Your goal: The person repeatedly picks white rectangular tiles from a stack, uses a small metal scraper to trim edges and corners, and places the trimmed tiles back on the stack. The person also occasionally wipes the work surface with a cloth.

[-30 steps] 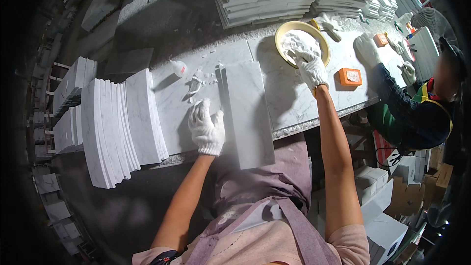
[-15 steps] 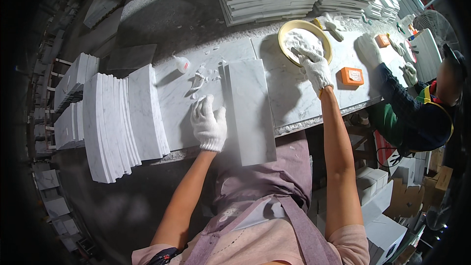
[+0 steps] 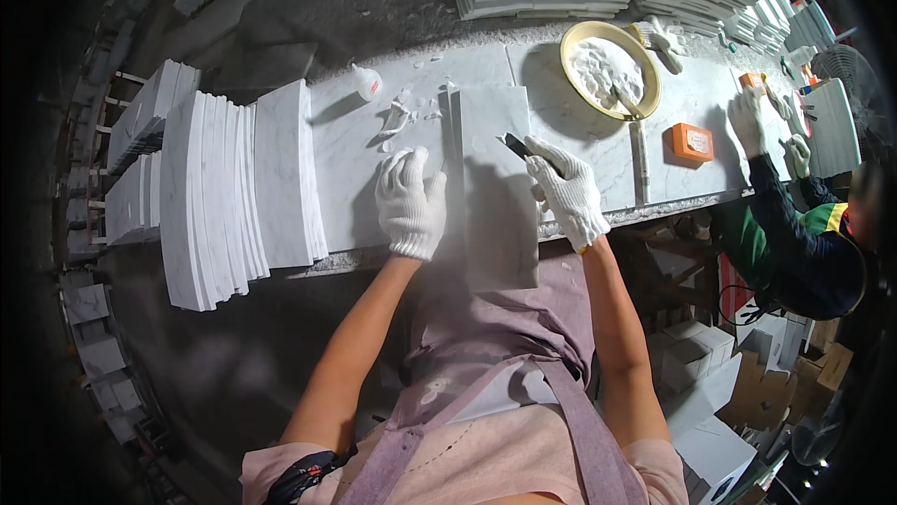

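My left hand (image 3: 411, 204), in a white knitted glove, rests on the worktop with thumb and fingers apart, holding nothing. It lies just left of a long grey-white marble slab (image 3: 497, 215), whose near end juts past the table edge. In my gloved right hand (image 3: 572, 192) is a small dark scraper (image 3: 512, 144) with a pale tip. The tip points left over the slab's upper right part. A yellow bowl (image 3: 566, 75) of white paste (image 3: 603, 68) stands beyond my right hand, with a dark streak or tool in the paste.
A small white bottle (image 3: 366, 84) and white scraps (image 3: 400, 117) lie beyond my left hand. Stacked slabs (image 3: 220, 197) stand at left. An orange box (image 3: 691, 143) and a slim, long tool (image 3: 641, 164) are at right. A co-worker (image 3: 794, 243) works at far right.
My right hand has come back from the yellow bowl to the slab, now with the dark scraper showing in it. My left hand stays beside the slab.
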Action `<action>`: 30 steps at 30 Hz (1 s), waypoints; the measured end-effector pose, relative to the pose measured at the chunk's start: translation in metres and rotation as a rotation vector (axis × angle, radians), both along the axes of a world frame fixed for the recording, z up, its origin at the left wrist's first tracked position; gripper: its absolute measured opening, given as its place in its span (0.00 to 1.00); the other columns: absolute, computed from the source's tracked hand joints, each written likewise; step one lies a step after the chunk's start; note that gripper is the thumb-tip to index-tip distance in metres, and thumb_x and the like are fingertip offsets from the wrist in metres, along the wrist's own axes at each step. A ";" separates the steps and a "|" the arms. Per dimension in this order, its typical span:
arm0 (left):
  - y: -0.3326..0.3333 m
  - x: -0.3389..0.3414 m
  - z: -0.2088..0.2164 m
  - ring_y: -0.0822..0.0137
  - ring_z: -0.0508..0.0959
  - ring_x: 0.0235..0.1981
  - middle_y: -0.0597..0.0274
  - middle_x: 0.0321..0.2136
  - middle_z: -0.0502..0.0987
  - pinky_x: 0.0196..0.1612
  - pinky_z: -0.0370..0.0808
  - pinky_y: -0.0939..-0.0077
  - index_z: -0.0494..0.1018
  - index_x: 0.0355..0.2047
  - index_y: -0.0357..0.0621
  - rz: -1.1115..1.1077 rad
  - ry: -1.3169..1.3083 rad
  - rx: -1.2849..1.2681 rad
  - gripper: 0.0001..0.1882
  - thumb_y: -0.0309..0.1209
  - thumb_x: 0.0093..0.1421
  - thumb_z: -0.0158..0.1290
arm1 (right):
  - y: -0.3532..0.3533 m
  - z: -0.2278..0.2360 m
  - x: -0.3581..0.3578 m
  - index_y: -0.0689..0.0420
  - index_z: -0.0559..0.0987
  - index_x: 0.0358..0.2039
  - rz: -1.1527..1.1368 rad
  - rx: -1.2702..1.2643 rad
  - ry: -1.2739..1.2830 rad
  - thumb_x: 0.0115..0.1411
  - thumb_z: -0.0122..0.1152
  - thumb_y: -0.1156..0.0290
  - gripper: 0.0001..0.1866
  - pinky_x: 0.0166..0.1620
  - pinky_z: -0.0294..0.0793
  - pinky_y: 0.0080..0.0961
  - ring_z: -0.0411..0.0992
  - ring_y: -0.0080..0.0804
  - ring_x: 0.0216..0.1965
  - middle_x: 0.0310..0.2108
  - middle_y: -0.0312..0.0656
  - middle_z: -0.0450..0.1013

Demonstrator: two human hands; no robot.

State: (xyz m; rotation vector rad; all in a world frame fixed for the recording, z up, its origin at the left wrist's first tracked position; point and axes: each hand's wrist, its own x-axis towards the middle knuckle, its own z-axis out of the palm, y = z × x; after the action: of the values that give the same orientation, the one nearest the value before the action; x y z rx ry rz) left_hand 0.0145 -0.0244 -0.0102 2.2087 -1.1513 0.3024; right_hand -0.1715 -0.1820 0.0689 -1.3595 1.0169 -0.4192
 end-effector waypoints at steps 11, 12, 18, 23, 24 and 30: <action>-0.001 0.000 -0.002 0.52 0.76 0.60 0.56 0.52 0.80 0.64 0.71 0.50 0.77 0.54 0.47 0.000 -0.013 -0.028 0.25 0.36 0.57 0.69 | 0.011 -0.010 0.020 0.53 0.83 0.62 0.021 -0.174 0.068 0.71 0.63 0.68 0.20 0.32 0.75 0.18 0.74 0.15 0.26 0.38 0.33 0.84; -0.001 0.001 -0.002 0.52 0.76 0.60 0.56 0.52 0.80 0.64 0.71 0.50 0.77 0.54 0.47 0.004 -0.023 -0.024 0.25 0.36 0.57 0.69 | 0.012 -0.009 0.021 0.53 0.83 0.61 0.025 -0.188 0.065 0.71 0.63 0.68 0.20 0.33 0.75 0.18 0.74 0.15 0.27 0.39 0.34 0.84; -0.002 0.000 -0.002 0.52 0.76 0.59 0.56 0.51 0.80 0.64 0.71 0.50 0.77 0.53 0.47 0.008 -0.017 -0.032 0.24 0.37 0.57 0.69 | 0.014 -0.003 0.021 0.54 0.84 0.59 0.019 -0.144 0.113 0.71 0.55 0.70 0.19 0.61 0.76 0.26 0.80 0.31 0.56 0.55 0.39 0.84; -0.002 0.001 -0.002 0.52 0.76 0.59 0.56 0.52 0.80 0.65 0.70 0.50 0.78 0.53 0.47 0.001 -0.001 -0.032 0.23 0.36 0.57 0.68 | 0.013 -0.009 0.024 0.55 0.83 0.59 0.050 -0.386 0.153 0.71 0.61 0.72 0.18 0.41 0.79 0.24 0.79 0.23 0.36 0.46 0.42 0.85; -0.002 0.001 -0.002 0.52 0.76 0.59 0.56 0.52 0.80 0.65 0.70 0.50 0.78 0.53 0.47 0.003 -0.006 -0.030 0.23 0.36 0.57 0.68 | 0.014 -0.010 0.024 0.55 0.84 0.59 0.049 -0.466 0.114 0.70 0.61 0.72 0.17 0.42 0.79 0.25 0.80 0.25 0.38 0.46 0.42 0.85; -0.001 0.000 -0.002 0.53 0.75 0.60 0.57 0.52 0.80 0.66 0.69 0.51 0.78 0.53 0.47 0.006 0.009 -0.019 0.23 0.35 0.57 0.68 | 0.019 -0.012 0.018 0.57 0.83 0.57 0.188 -0.766 0.301 0.68 0.61 0.76 0.17 0.45 0.79 0.31 0.82 0.35 0.40 0.43 0.47 0.83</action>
State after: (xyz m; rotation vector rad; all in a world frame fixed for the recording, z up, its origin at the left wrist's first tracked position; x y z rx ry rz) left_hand 0.0145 -0.0253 -0.0120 2.1947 -1.1325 0.3042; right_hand -0.1532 -0.1629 0.0568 -2.2401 0.9960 -0.4952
